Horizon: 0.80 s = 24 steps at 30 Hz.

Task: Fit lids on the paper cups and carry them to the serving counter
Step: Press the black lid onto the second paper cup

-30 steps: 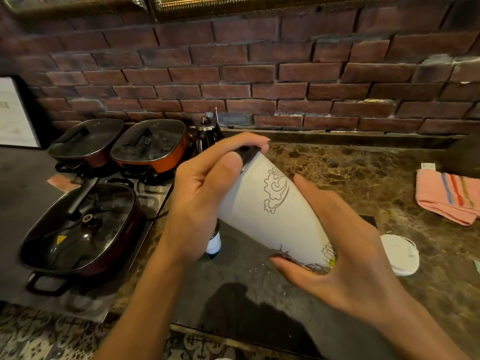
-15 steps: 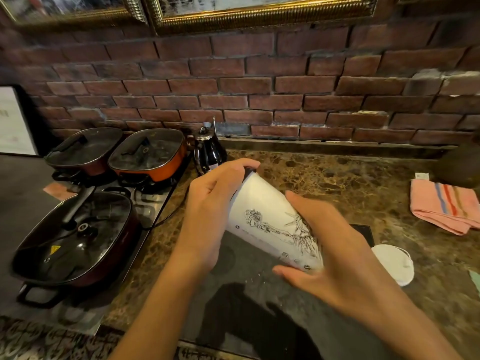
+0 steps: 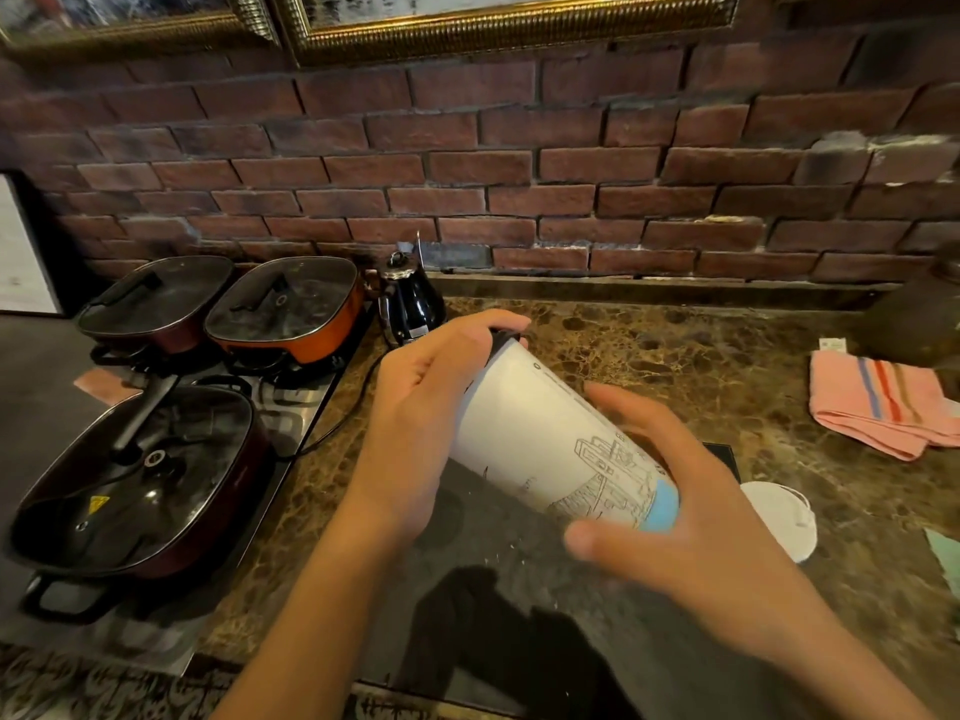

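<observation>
A white paper cup [image 3: 540,439] with line drawings and a blue patch lies tilted in the air over the counter, its top end pointing up and left. My left hand [image 3: 431,407] wraps around that top end, where a black lid [image 3: 503,337] shows under my fingers. My right hand [image 3: 691,522] cups the bottom end of the paper cup, fingers partly spread and blurred. A white lid [image 3: 779,517] lies flat on the marble counter [image 3: 675,356] just right of my right hand.
Three lidded electric pans [image 3: 135,485] stand at the left, with a black kettle [image 3: 410,298] behind them near the brick wall. A pink striped cloth [image 3: 883,407] lies at the right. A dark flat panel [image 3: 519,615] is set into the counter below my hands.
The cup has turned in my hands, so a different drawing and a blue patch now face up. My head has lifted slightly, showing more of the wall.
</observation>
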### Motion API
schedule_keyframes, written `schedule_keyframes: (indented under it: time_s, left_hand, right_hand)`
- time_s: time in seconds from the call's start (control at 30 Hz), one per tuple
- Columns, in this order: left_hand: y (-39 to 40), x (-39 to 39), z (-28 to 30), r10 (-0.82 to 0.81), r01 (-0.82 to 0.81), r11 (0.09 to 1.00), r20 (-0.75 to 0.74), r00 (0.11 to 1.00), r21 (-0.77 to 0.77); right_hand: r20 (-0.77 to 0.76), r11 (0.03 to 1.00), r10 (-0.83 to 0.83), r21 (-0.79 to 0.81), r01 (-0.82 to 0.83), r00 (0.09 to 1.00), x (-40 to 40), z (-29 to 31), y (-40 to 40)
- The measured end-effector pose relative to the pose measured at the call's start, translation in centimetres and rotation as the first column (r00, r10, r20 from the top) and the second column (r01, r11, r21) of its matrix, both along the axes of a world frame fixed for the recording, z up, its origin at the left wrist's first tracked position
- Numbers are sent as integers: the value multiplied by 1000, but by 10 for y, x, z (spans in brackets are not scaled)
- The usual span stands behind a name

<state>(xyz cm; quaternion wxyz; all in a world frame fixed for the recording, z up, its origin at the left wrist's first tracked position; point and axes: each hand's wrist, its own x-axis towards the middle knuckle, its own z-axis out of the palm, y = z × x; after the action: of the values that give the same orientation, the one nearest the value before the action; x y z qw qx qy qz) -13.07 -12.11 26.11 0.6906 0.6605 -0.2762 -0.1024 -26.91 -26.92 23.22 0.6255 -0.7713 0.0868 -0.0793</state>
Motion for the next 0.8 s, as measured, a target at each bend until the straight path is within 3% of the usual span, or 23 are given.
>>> schedule_keyframes:
  time_s: [0.03,0.07,0.1,0.17,0.23,0.27,0.3,0.33,0.37,0.4,0.43,0.5,0.57,0.6,0.7,0.8]
  left_hand:
    - [-1,0,1,19,-18,1000,-11,1000,18]
    - [-2,0,1,25,-25,999,-12,1000,39]
    - [-2,0,2,19,-18,998,-9,1000,53]
    - [-1,-2,5,-23,21,998,41,999,64]
    - [2,-5,7,-51,43,997,113,992,70]
    - [4,-6,9,-68,64,997,99,993,45]
    - [4,-7,12,-91,90,996,72,993,11]
    - [5,-6,13,-110,111,994,69,992,-10]
    - [4,-6,14,-125,126,992,75,989,-14]
    - [3,-4,16,-127,128,992,85,988,-6]
    - [2,-3,17,-122,123,992,86,989,-1]
    - [-1,-2,18,-69,68,998,78,995,10]
    - [-4,-1,16,-26,24,999,78,997,27]
    - [-4,-1,15,-18,15,999,79,997,33]
    - [-3,1,13,-56,53,998,76,996,41]
    - [2,3,10,-94,90,995,85,992,52]
  right_hand:
    - [91,936,-33,-347,63,995,-1,-1,0]
    - [168,827,-20,-551,110,986,-1,-2,1]
    - [209,767,-5,-627,137,978,-2,-3,2]
    - [228,795,-18,-587,152,974,-5,-4,3]
    - [151,967,-40,-243,76,988,-5,2,2]
    - [93,997,12,74,-19,996,-5,5,2]
    - [54,923,111,365,-123,992,-5,8,1]
    - [42,810,194,556,-185,980,-6,8,1]
    - [43,751,235,627,-209,971,-5,8,1]
    - [26,759,232,620,-198,972,-5,9,0]
    - [-5,844,181,515,-153,983,-3,10,1]
    - [4,1000,-7,6,7,1000,-1,10,2]
    - [134,861,-72,-491,129,988,1,6,4]
    - [165,800,-61,-582,147,984,2,4,5]
    - [177,841,-60,-521,145,982,4,-3,7]
    - [107,976,-61,-202,82,992,6,-4,5]
